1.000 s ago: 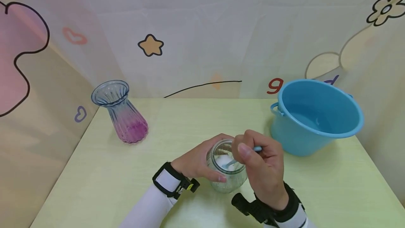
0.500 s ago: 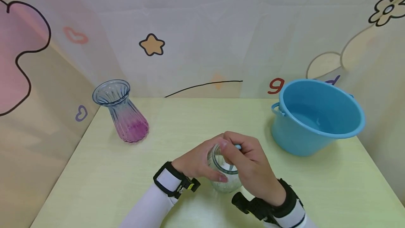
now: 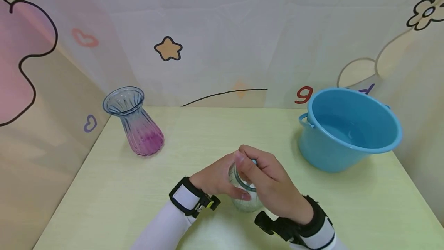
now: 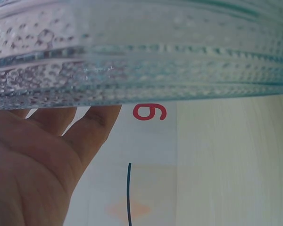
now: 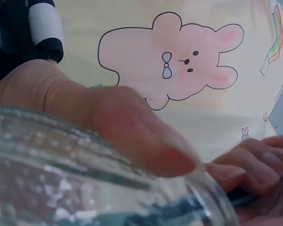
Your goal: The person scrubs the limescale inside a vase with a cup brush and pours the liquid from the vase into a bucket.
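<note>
My left grip is spread just wide enough to wrap the glass jar, thumb on the near side. Right grip is curled up over the jar's mouth, pinching a light blue utensil, mostly hidden. Jar's nearer me than the blue bucket, off to its left.

At the left of the head view stood a ribbed glass vase, bluish at its flared rim and pink toward its base. A light blue bucket stood at the right. Both were on a pale table. The printed backdrop carried an orange star at upper left and a flower at upper right. A pink bear lay sideways in the right wrist view's upper middle.
</note>
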Demonstrator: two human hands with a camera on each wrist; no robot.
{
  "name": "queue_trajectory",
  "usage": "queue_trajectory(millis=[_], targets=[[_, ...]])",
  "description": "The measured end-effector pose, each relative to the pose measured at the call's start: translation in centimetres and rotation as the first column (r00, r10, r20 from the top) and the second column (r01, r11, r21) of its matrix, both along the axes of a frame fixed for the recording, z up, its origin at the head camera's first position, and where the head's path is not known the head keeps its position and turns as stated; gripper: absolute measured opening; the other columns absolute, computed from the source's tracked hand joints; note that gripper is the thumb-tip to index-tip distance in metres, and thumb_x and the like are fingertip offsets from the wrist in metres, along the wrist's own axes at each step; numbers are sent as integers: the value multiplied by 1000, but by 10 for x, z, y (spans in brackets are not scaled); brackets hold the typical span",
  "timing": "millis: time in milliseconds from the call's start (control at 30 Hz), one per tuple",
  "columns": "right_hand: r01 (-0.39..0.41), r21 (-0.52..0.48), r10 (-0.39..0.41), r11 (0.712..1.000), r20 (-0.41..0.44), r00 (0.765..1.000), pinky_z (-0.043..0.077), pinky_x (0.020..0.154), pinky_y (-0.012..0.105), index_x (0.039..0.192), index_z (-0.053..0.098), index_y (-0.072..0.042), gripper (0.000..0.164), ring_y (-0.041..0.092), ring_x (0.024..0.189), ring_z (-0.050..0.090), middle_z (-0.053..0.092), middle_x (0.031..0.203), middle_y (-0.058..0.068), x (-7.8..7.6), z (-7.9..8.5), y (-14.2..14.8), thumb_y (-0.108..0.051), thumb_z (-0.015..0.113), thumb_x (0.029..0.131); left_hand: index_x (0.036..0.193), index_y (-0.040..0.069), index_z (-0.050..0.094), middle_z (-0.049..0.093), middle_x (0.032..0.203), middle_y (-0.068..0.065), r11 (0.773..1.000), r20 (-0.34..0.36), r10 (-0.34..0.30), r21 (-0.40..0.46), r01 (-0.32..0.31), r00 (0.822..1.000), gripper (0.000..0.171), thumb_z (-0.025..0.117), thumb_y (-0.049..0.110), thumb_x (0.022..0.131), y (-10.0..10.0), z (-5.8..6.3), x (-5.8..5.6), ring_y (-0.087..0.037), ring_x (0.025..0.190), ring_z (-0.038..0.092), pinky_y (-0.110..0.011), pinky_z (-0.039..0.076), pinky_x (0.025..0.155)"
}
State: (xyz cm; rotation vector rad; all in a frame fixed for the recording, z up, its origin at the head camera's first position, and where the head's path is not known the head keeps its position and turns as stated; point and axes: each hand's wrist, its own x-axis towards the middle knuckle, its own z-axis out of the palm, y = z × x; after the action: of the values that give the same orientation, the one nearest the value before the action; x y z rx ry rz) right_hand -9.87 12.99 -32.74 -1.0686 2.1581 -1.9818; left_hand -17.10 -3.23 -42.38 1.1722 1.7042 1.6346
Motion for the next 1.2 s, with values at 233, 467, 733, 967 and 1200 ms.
queue_trajectory(millis=[233, 467, 733, 967, 1200], targets=[[-4, 99, 4, 995, 1, 1000, 39, 60, 30, 77, 45, -11, 34, 20, 65, 44, 36, 68, 2, -1, -1, -3, -5, 42, 110, 106, 9, 61, 65, 98, -6, 997, -151, 46, -49, -54, 987, 38, 86, 15, 78, -1, 1, 0, -7, 94, 61, -27, 57, 86], [41, 120, -37, 992, -32, 999, 38, 59, 30, 77, 47, -11, 33, 20, 64, 45, 38, 68, 1, 0, 1, -3, -6, 44, 110, 104, 10, 60, 65, 96, -4, 999, -135, 36, -14, -39, 990, 37, 85, 14, 76, 1, -1, -1, -7, 92, 60, -26, 56, 83], [143, 28, -140, 989, -78, 987, 32, 55, 31, 78, 44, -6, 31, 18, 61, 39, 34, 67, 3, 1, 0, -4, -3, 42, 109, 122, 11, 50, 63, 109, -5, 1000, -32, -6, 4, 6, 999, 60, 85, 38, 80, 0, -2, -2, -10, 101, 63, -31, 57, 90], [219, -56, -224, 974, -115, 968, 33, 54, 31, 78, 46, -6, 31, 19, 63, 42, 37, 67, 3, 2, -1, -4, 2, 41, 107, 135, 17, 41, 61, 118, -7, 1000, 37, 0, 13, -1, 999, 86, 84, 63, 76, 1, -3, 1, -14, 107, 64, -43, 60, 93], [231, -177, -257, 957, -136, 957, 33, 56, 32, 77, 46, -3, 30, 19, 65, 41, 37, 68, 4, 6, 3, -2, 7, 39, 105, 140, 18, 41, 61, 120, -9, 999, 54, -22, 37, 20, 998, 91, 83, 66, 76, 2, -2, 0, -14, 107, 64, -44, 60, 92]])
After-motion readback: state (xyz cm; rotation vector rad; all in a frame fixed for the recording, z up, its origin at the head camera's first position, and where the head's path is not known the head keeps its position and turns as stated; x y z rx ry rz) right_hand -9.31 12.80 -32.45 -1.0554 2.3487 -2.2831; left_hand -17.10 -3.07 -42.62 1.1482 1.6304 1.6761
